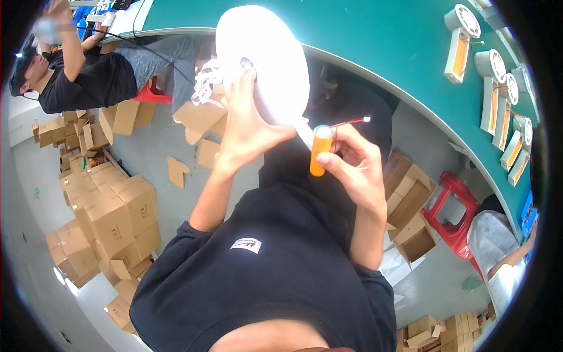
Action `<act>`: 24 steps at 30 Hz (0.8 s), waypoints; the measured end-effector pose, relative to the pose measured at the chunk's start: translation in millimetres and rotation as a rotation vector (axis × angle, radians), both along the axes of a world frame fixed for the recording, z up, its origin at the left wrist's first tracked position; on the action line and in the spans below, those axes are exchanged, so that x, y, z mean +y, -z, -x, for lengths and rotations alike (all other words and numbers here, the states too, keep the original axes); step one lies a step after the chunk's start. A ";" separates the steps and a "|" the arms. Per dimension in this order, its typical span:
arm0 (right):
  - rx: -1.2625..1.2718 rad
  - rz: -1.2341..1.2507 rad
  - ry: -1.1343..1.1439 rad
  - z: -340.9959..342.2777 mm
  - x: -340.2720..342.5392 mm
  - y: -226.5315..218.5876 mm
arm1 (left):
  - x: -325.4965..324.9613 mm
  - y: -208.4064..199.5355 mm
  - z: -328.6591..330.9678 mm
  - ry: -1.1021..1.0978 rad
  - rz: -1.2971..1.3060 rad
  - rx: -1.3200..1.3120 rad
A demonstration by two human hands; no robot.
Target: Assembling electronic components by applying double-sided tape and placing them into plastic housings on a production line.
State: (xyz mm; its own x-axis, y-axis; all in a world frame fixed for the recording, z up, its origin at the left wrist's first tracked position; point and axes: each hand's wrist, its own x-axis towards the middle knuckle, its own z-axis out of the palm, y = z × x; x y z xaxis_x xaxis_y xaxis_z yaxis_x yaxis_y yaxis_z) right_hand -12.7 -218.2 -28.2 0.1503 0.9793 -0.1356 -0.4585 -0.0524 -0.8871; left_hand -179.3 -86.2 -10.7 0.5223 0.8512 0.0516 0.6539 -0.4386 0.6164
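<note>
In my left hand is a large white oval lamp, glowing so brightly that its surface detail is washed out. My fingers and thumb are spread around its near left side. A narrow white strip runs from its lower edge toward my other hand. My right hand pinches an orange cylindrical battery upright between thumb and fingers. From the battery's top, thin red and dark wires lead right to a small white connector. Battery and lamp are close together above my lap.
A green workbench curves across the front and right. Several white housings with round ends and orange batteries line it. Cardboard boxes pile up at left. A red stool stands at right. Co-workers sit at both sides.
</note>
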 end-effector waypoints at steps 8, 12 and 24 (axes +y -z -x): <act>0.024 -0.014 0.329 -7.2 -7.0 -6.2 | -8.4 -9.3 -9.8 0.103 -0.181 0.104; -0.057 0.011 0.481 -15.4 -1.3 -22.0 | -17.0 -5.6 -11.7 0.155 -0.229 0.149; -0.099 -0.043 0.528 -16.8 4.6 -18.4 | -27.5 -7.5 -20.8 0.186 -0.229 0.166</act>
State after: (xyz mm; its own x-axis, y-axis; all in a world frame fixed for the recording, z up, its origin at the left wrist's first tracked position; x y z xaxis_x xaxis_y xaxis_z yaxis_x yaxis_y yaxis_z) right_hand 4.1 -213.6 -9.8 0.6337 0.7715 -0.0568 -0.3265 0.2002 -0.9238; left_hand -158.5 -113.8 -3.2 0.6848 0.7167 0.1319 0.6331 -0.6747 0.3794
